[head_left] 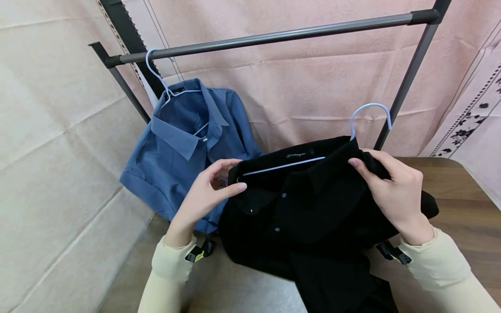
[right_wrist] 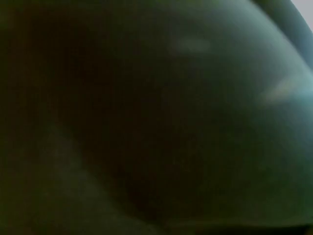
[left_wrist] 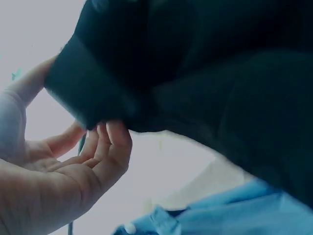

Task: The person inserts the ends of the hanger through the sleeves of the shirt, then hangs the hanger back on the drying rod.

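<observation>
A black button-up shirt is held up over the table, collar toward the rack. Inside it sits a pale blue hanger; its hook rises past the collar at the right, and its lower bar crosses the neck opening. My left hand holds the collar's left end between thumb and fingers; the left wrist view shows the fingertips against the dark collar. On the right, my right hand grips the shirt near the collar, thumb in front and fingers partly hidden behind the cloth. Dark, blurred fabric fills the right wrist view.
A grey metal rack bar spans the back, joined to a slanting post at the right. From its left end a blue shirt hangs on another pale blue hanger. Pink patterned cloth covers the wall behind the wooden table.
</observation>
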`<state>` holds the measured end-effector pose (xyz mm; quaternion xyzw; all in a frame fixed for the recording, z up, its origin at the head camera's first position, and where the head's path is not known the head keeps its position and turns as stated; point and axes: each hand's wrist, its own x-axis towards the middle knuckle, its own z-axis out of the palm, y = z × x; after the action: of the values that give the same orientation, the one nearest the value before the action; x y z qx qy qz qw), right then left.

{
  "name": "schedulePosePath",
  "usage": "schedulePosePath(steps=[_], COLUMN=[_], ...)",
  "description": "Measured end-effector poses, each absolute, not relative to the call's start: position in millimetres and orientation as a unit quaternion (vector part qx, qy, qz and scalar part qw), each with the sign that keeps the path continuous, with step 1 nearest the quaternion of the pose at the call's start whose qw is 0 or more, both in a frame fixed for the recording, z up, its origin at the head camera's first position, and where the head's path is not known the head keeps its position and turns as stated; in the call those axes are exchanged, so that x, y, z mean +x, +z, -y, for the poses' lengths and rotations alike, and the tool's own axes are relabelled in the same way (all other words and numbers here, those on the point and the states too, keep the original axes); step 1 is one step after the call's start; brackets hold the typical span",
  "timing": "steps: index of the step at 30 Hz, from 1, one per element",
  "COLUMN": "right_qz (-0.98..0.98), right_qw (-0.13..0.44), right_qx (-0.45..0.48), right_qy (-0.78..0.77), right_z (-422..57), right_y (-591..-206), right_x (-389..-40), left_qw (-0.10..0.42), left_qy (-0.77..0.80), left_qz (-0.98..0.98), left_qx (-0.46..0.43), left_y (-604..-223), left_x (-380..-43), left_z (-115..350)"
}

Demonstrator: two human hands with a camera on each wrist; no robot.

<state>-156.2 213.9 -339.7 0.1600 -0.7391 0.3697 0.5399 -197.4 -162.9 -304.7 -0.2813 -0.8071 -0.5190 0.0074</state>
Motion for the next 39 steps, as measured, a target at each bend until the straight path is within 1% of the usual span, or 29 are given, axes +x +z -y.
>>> schedulePosePath(steps=[3,6,13,17,20,24,29,31,33,35,38,39], right_qz=[0.718,0.703,0.691,0.699,0.714,0.723,0.719,0.718,0.716,0.716,0.721,0.724], right_qw=[0.564,0.575,0.574,0.565,0.554,0.538,0.523,0.520,0.518,0.515,0.509,0.507], right_qx=[0.152,0.147,0.152,0.165,0.190,0.213,0.217,0.217,0.216,0.215,0.218,0.219], right_qy=[0.378,0.392,0.413,0.405,0.385,0.377,0.402,0.409,0.415,0.419,0.416,0.413], right_z=[-210.4,-208.0,-205.9,-201.4,-194.7,-189.2,-189.2,-189.8,-191.5,-194.0,-198.1,-199.2], right_y=[-339.3,-338.6,-337.8,-342.7,-348.5,-352.5,-348.6,-347.4,-348.0,-349.1,-352.8,-354.4], right_x=[-156.3,-155.9,-152.6,-152.6,-153.2,-153.4,-150.5,-149.6,-149.7,-150.7,-153.4,-154.4], left_qw=[0.032,0.051,0.064,0.059,0.034,0.020,0.041,0.064,0.107,0.163,0.269,0.296], left_qy=[-0.510,-0.507,-0.534,-0.539,-0.521,-0.502,-0.476,-0.447,-0.402,-0.346,-0.255,-0.233], left_qz=[0.812,0.817,0.800,0.790,0.792,0.798,0.799,0.806,0.818,0.829,0.830,0.827], left_qx=[-0.282,-0.271,-0.266,-0.288,-0.315,-0.334,-0.365,-0.383,-0.397,-0.408,-0.417,-0.418], left_y=[-303.5,-303.6,-305.8,-309.9,-314.9,-321.5,-326.6,-327.3,-327.6,-327.0,-326.3,-326.0], left_x=[-188.8,-182.3,-175.3,-172.5,-169.3,-166.5,-168.1,-169.1,-170.5,-172.3,-175.9,-177.1], left_z=[155.3,147.9,129.6,113.8,98.6,83.1,78.9,80.3,82.6,85.4,87.4,87.4])
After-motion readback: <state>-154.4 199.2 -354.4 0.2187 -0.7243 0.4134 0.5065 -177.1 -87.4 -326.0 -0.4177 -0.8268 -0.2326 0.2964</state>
